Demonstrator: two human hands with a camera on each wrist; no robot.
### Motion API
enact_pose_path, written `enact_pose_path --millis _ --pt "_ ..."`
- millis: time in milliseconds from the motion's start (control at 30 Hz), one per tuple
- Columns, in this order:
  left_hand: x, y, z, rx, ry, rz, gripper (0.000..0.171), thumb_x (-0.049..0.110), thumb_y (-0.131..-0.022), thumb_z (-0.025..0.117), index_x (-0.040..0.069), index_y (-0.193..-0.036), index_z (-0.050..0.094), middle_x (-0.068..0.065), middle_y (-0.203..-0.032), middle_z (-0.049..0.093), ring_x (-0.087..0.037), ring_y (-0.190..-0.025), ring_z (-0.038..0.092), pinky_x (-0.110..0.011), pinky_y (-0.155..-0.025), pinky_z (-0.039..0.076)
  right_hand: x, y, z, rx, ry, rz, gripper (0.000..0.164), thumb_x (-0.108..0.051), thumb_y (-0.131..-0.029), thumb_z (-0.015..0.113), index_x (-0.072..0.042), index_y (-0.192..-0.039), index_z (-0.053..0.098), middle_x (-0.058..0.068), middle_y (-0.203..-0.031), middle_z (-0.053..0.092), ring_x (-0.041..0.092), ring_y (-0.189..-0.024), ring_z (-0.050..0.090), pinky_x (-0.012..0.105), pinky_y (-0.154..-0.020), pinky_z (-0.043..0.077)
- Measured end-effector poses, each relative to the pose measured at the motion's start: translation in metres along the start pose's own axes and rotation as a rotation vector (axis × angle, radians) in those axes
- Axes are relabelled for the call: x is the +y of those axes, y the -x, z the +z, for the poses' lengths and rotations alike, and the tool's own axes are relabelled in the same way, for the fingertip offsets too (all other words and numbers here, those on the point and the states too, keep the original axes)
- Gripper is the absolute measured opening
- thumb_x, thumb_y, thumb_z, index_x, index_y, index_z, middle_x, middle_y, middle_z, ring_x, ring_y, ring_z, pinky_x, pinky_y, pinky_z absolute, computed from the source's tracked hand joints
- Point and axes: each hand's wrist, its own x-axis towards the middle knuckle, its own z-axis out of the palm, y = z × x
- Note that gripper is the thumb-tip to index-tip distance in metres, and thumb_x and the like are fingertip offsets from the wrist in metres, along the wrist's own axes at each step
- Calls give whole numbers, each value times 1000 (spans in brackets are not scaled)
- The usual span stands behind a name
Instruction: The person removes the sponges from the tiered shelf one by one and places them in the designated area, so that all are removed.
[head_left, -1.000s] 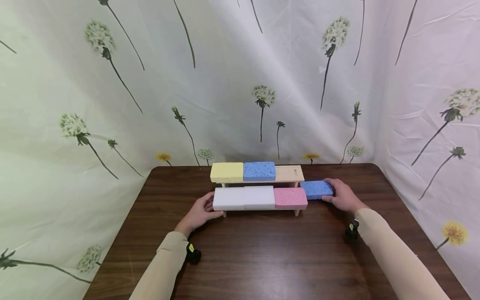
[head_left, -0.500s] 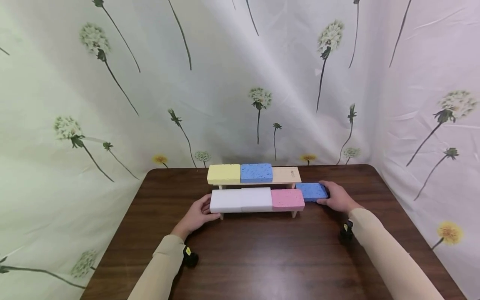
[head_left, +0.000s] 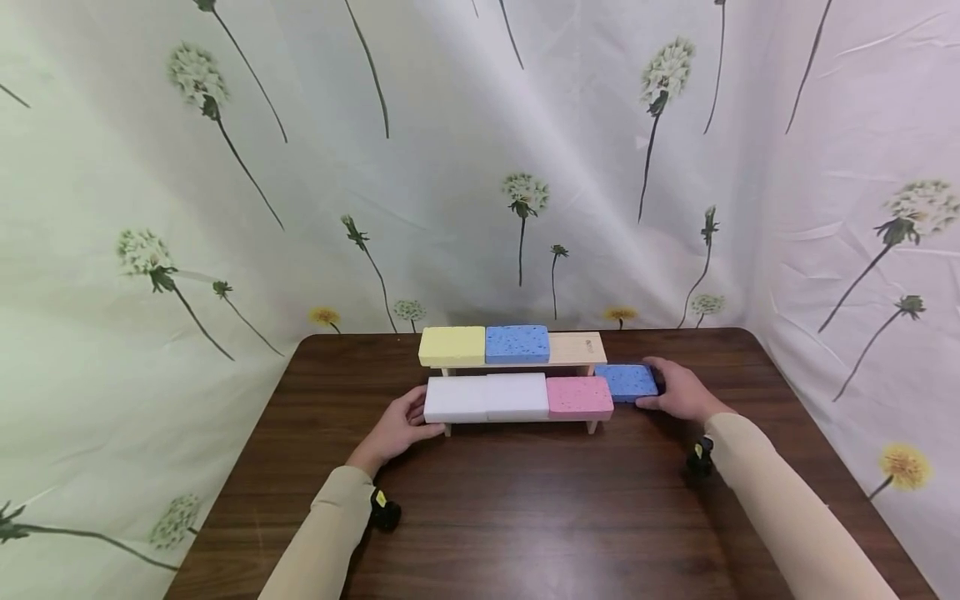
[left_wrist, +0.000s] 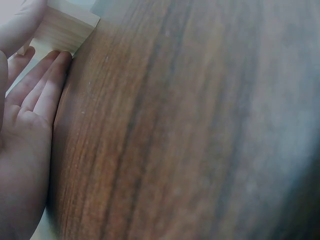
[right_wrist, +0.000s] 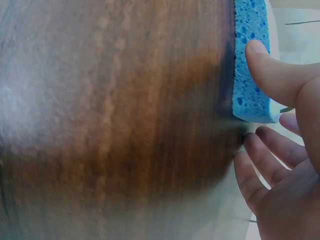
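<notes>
My right hand (head_left: 677, 392) pinches the right end of a blue sponge (head_left: 627, 382) beside the wooden stands. In the right wrist view the thumb presses the face of this sponge, and several loosely bent fingers show beyond its end. My left hand (head_left: 395, 427) rests against the left end of the front wooden stand (head_left: 525, 421). Fairly straight fingers touch its leg (left_wrist: 62, 35) in the left wrist view. On that stand lie two white sponges (head_left: 456, 398) and a pink sponge (head_left: 579, 397). The pink one hides part of the held sponge's left end.
Behind stands a second wooden stand (head_left: 577, 347) with a yellow sponge (head_left: 452, 344) and another blue sponge (head_left: 517, 343) on it. Its right part is bare wood. Everything is on a dark wooden table (head_left: 517, 517), with a flower-print cloth (head_left: 450, 183) hanging behind.
The right hand and its blue sponge have shifted slightly left, closer to the stands. The left hand stays at the front stand's end. The whole view sways a little.
</notes>
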Motion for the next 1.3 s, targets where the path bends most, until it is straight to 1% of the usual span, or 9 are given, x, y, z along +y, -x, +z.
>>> enact_pose_path --millis 133,233,333,433,500,667,867,1000,1300 --pt "1 0 1 -8 5 6 81 8 -89 86 -1 -156 42 -24 -155 50 -39 -143 50 -30 -109 51 0 1 -7 -15 -18 18 86 -29 -93 83 8 -155 38 36 -147 50 50 -130 55 66 -108 48" --pt "2 0 1 -7 1 6 81 9 -89 86 -1 -156 42 -24 -155 50 -38 -143 51 -30 -109 51 0 2 -12 -18 -31 26 88 -31 -93 83 8 -157 35 36 -148 50 51 -131 54 66 -107 48" --pt "1 1 1 0 -14 7 80 9 -89 86 -2 -155 43 -25 -154 51 -38 -142 52 -29 -108 52 -2 1 -16 -15 -50 26 92 -33 -93 82 8 -158 33 35 -154 44 52 -138 48 68 -111 43" --pt "0 1 0 6 -27 16 79 7 -89 86 -3 -155 43 -26 -153 51 -39 -141 53 -30 -108 52 -7 0 -19 6 -53 13 92 -35 -93 82 7 -159 33 33 -160 38 53 -144 40 69 -116 36" --pt "0 0 -1 7 -37 23 79 8 -90 85 -4 -155 42 -27 -153 51 -39 -141 53 -31 -108 52 -12 -1 -21 22 -48 -2 92 -35 -93 82 7 -159 34 32 -161 36 53 -146 37 69 -118 34" --pt "1 0 -1 10 -36 7 79 8 -89 86 -3 -155 42 -26 -154 51 -38 -142 52 -32 -110 51 -26 -4 -25 51 -48 -45 90 -36 -94 82 3 -160 34 29 -162 38 50 -146 39 68 -117 36" --pt "2 1 -1 13 -11 -29 81 9 -88 87 0 -156 43 -24 -155 51 -38 -143 51 -35 -111 50 -50 -5 -32 72 -40 -120 89 -36 -95 81 1 -161 34 26 -163 40 48 -146 40 67 -117 37" --pt "1 2 0 8 -16 -25 81 9 -89 86 -1 -156 41 -26 -155 50 -40 -143 50 -37 -112 50 -64 -7 -34 70 -34 -135 90 -39 -95 81 -1 -162 34 24 -164 38 48 -148 38 67 -118 35" --pt "1 1 0 8 -1 -19 81 9 -89 86 -1 -156 42 -25 -154 51 -39 -143 51 -34 -111 51 -93 -15 -30 86 9 -207 89 -33 -91 85 0 -159 38 23 -161 43 44 -147 40 64 -118 37"
